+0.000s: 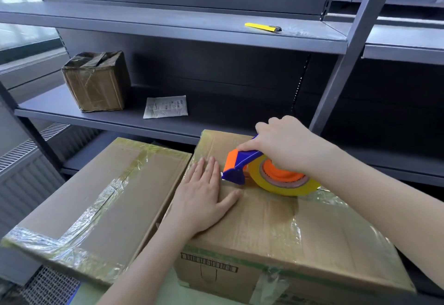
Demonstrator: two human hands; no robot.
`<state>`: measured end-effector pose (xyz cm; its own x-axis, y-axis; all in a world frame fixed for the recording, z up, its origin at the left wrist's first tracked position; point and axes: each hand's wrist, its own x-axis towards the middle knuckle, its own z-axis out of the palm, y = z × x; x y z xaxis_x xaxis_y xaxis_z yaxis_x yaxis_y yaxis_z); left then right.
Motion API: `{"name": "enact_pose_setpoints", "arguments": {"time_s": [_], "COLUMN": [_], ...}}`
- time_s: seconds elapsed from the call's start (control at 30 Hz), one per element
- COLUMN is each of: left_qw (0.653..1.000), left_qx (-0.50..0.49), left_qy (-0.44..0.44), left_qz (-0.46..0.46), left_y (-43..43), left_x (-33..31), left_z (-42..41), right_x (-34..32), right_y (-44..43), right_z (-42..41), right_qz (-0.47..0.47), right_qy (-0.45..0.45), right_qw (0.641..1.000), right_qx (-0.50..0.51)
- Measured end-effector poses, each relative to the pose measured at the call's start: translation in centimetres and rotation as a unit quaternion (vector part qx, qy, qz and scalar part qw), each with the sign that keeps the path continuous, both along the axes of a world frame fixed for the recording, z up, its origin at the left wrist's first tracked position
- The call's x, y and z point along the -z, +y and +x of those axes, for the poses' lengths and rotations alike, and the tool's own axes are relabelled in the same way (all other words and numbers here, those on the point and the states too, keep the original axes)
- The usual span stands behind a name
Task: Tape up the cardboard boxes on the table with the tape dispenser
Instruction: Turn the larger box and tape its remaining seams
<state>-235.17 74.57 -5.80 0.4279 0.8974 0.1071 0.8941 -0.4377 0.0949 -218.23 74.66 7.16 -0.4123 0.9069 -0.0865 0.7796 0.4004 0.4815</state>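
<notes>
Two cardboard boxes stand side by side in front of me. The right box (276,228) carries shiny clear tape across its top. My left hand (204,194) lies flat on that top, fingers straight and pressing down near its left edge. My right hand (286,143) grips the handle of the blue and orange tape dispenser (242,165), whose yellowish tape roll (286,184) rests on the box. The dispenser's blade end sits just right of my left fingertips. The left box (101,196) is lower and wears wrinkled tape strips.
A grey metal shelf unit (168,31) stands behind the boxes. On its middle shelf sit a small taped cardboard box (96,81) and a white packet (165,106). A yellow utility knife (263,27) lies on the upper shelf. A radiator (24,172) is at the left.
</notes>
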Motion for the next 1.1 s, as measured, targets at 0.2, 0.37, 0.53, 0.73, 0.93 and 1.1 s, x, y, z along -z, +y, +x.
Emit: {"name": "enact_pose_setpoints", "arguments": {"time_s": [0.2,0.37,0.53,0.73,0.93,1.1], "left_qw": [0.999,0.999,0.999,0.999,0.998,0.998], "left_qx": [0.009,0.017,0.007,-0.004,-0.01,-0.001], "left_qy": [0.028,0.027,0.025,0.03,0.021,0.025], "left_qz": [-0.014,-0.012,-0.021,-0.039,-0.052,-0.054], "left_y": [1.4,1.6,1.3,1.1,1.0,0.6], "left_x": [-0.4,-0.1,-0.3,-0.6,-1.1,-1.4], "left_z": [-1.3,-2.0,-1.8,-1.8,-1.6,-1.1], "right_x": [-0.4,-0.4,-0.9,-1.1,-2.0,-0.5], "right_y": [0.8,0.7,0.1,-0.8,-3.5,-3.9], "right_z": [-0.8,-1.1,0.7,2.5,7.1,6.4], "right_qz": [-0.012,-0.035,-0.039,-0.023,-0.019,0.014], "right_qy": [0.004,0.008,0.04,0.061,0.034,0.004], "right_qw": [1.0,0.999,0.998,0.998,0.998,1.0], "right_qx": [0.003,0.007,0.016,-0.011,0.041,0.019]}}
